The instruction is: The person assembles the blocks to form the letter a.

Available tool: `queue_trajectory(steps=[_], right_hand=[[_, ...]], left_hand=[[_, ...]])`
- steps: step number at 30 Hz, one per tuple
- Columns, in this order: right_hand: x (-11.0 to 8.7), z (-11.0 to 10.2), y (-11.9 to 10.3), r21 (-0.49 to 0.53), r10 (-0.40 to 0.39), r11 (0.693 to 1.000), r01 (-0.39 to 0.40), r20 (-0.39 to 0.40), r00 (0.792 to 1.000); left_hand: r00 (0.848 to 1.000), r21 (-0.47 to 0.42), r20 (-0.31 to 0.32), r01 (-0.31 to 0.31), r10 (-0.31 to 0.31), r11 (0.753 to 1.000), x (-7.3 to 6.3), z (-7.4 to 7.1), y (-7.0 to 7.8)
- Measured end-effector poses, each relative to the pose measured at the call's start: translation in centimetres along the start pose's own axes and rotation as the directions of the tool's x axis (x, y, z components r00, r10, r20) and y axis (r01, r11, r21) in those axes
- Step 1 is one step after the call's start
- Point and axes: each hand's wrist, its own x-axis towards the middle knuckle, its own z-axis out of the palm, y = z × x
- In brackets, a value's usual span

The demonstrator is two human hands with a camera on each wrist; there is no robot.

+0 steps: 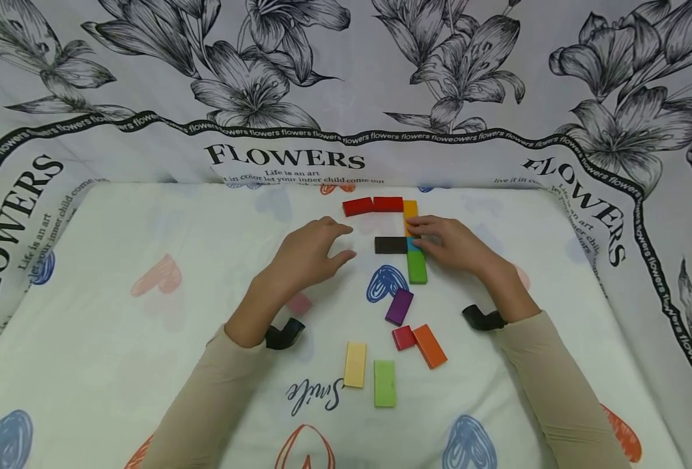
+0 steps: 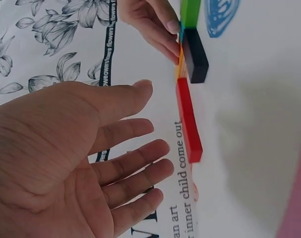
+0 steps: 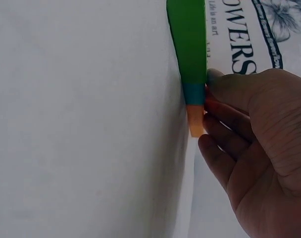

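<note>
My left hand (image 1: pixel 311 251) hovers over the cloth left of the blocks, fingers and thumb spread, holding nothing. On the right, the fingertips of my right hand (image 1: pixel 454 242) touch the side of the yellow-orange block (image 1: pixel 410 212), and its thumb lies by the small blue block (image 1: pixel 413 244). Two red blocks (image 1: pixel 388 204) form a row that meets the yellow-orange block's top end. A black block (image 1: pixel 390 245) extends left from the blue one, and a green block (image 1: pixel 417 268) adjoins the blue one below. In the right wrist view, thumb and fingers are all on one side of the green block (image 3: pixel 190 44).
Nearer the person lie loose blocks: purple (image 1: pixel 399 307), small red (image 1: pixel 403 338), orange (image 1: pixel 430 346), pale yellow (image 1: pixel 355 365) and light green (image 1: pixel 384 383). A white cloth with printed hearts covers the surface. A flower-printed sheet (image 1: pixel 369 71) borders the back and sides.
</note>
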Motion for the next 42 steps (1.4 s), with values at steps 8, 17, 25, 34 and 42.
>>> queue_trajectory(steps=[8, 17, 25, 34, 42], right_hand=[[0.1, 0.2, 0.1, 0.002, 0.004, 1.0, -0.004, 0.004, 1.0], [0.2, 0.1, 0.3, 0.003, 0.026, 1.0, -0.026, -0.003, 1.0], [0.1, 0.1, 0.2, 0.009, 0.013, 1.0, -0.013, 0.007, 1.0], [0.0, -0.1, 0.0, 0.005, 0.019, 1.0, -0.019, 0.015, 1.0], [0.0, -0.1, 0.0, 0.011, 0.026, 1.0, -0.026, 0.018, 0.999]], left_hand=[[0.999, 0.017, 0.045, 0.019, -0.019, 1.0, -3.0, -0.3, -2.0], [0.995, 0.019, 0.06, -0.086, 0.085, 0.996, -6.6, 0.6, -4.2], [0.996, 0.034, 0.056, -0.068, 0.066, 0.997, -9.8, 1.6, -6.3], [0.992, 0.079, -0.058, -0.109, 0.114, 0.991, -10.6, 2.0, -7.0], [0.992, 0.104, -0.076, -0.088, 0.096, 0.991, -11.2, 1.4, -7.1]])
